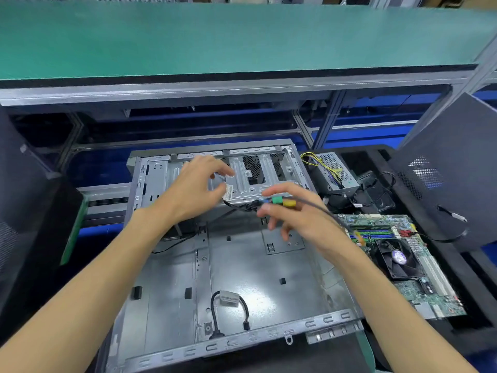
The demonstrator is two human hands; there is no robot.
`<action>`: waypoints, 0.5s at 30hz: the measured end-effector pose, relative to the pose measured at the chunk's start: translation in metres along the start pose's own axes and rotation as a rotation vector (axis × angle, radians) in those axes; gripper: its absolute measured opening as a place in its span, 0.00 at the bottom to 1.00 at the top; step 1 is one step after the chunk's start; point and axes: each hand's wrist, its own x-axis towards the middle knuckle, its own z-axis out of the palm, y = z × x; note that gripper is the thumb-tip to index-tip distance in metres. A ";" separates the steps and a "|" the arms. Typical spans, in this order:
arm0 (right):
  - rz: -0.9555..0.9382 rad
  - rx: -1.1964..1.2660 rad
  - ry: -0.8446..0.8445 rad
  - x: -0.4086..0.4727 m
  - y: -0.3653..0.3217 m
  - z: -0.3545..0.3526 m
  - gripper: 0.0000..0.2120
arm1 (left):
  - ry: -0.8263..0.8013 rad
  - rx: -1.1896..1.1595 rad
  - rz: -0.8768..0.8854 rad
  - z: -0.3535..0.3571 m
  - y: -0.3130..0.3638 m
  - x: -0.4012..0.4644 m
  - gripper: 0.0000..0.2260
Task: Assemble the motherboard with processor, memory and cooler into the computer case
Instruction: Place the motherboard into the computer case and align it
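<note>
Grey sheet-metal case (pixel 242 278) lies open on its side, nearest the camera, floor bare except a short black cable loop (pixel 228 305) w/ a tag near the front rim. No board inside yet. Above the case floor both hands work a cable bundle: right hand (pixel 301 219) pinches wires just behind green/yellow plugs (pixel 283 201), other fingers loosely spread; left hand (pixel 199 189) pinches the bundle's tagged end near the drive cage (pixel 250 173), fingers curled. Motherboard (pixel 398 262) sits right of the case on black foam, apart from it, fan cooler (pixel 398 259) and memory sticks (pixel 373 234) already fitted. Board prob. light but stiff and fragile: hold by bare edges, not by fan or sockets; case edges look sharp. Wires soft, need tucking clear first. Farther back: power supply (pixel 333 170) w/ yellow wires, then green shelf (pixel 215 41).
</note>
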 end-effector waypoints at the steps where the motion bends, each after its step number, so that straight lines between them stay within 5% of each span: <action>1: 0.013 0.083 0.043 0.003 -0.003 0.001 0.06 | -0.035 -0.024 0.004 0.001 0.005 -0.001 0.12; 5: 0.066 0.197 0.207 0.018 -0.009 0.010 0.07 | -0.135 -0.155 -0.008 0.007 0.021 -0.002 0.12; 10: 0.191 0.037 0.292 0.044 -0.014 0.021 0.12 | 0.043 -0.403 -0.120 0.013 0.039 0.006 0.15; 15: 0.424 0.228 0.134 0.060 -0.022 0.023 0.12 | 0.053 -0.369 -0.046 0.018 0.059 0.020 0.19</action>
